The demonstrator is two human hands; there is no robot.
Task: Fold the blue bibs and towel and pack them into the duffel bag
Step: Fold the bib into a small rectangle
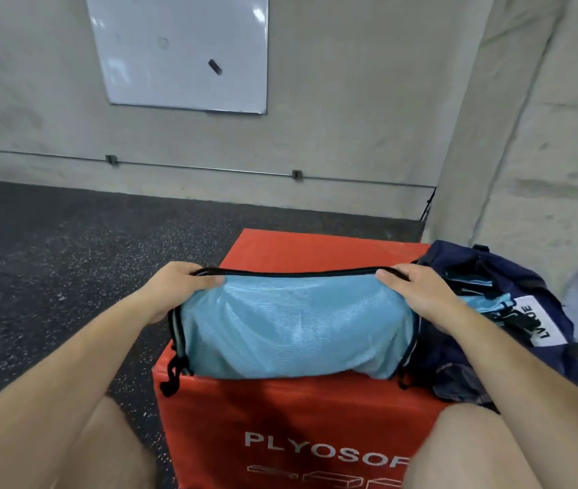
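Observation:
A light blue mesh bib (291,330) with black trim lies folded across the top of an orange box (315,411). My left hand (178,284) pinches its upper left corner and my right hand (418,287) pinches its upper right corner, both holding the black-edged fold. To the right sits the navy duffel bag (527,277), open, with more blue bibs (485,301) and a white label (534,322) showing inside.
The orange box stands on a dark speckled floor (51,259). A concrete wall with a whiteboard (181,47) lies ahead and a concrete pillar (527,135) rises at the right, just behind the bag. My knees frame the box's front.

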